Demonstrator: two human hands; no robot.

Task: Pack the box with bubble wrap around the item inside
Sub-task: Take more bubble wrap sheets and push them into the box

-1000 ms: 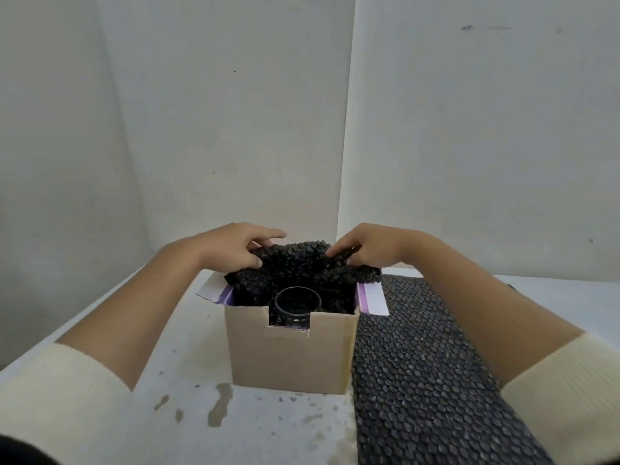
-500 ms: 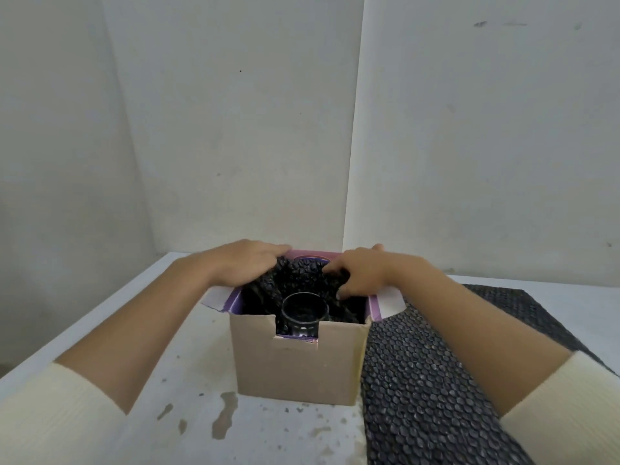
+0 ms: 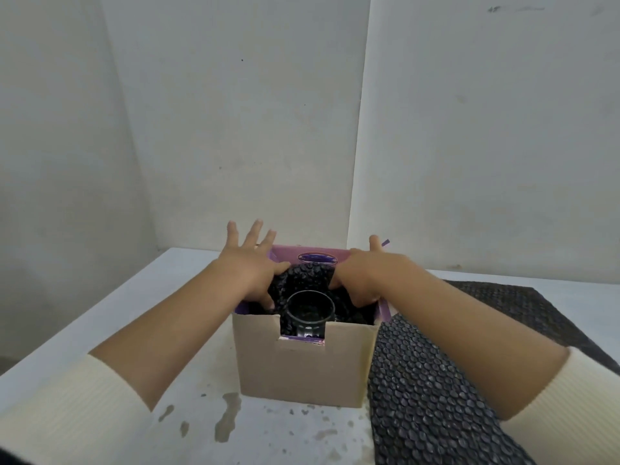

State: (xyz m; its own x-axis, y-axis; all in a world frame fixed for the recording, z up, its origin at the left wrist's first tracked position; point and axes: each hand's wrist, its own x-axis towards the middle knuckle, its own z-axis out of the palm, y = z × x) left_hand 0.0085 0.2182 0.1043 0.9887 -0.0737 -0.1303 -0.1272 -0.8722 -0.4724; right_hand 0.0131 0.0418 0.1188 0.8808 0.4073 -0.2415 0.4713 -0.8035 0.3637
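Observation:
A brown cardboard box point(image 3: 302, 367) with a purple lining stands open on the table. Inside it, near the notched front wall, stands a dark round glass jar point(image 3: 310, 312). Black bubble wrap point(image 3: 307, 280) is bunched behind and around the jar. My left hand point(image 3: 250, 263) is at the box's back left, fingers spread and lifted, thumb and palm resting on the wrap. At the back right, my right hand point(image 3: 360, 280) presses the wrap down into the box, one finger sticking out over the rim. Its other fingertips are hidden in the wrap.
A large sheet of black bubble wrap point(image 3: 436, 391) lies flat on the white, stained table point(image 3: 161, 317), touching the box's right side. Plain walls meet in a corner close behind the box. The table's left edge runs diagonally at the left.
Both hands have pushed the bunched wrap from above the rim down into the box. The left hand has let go and spread its fingers. The view has moved closer.

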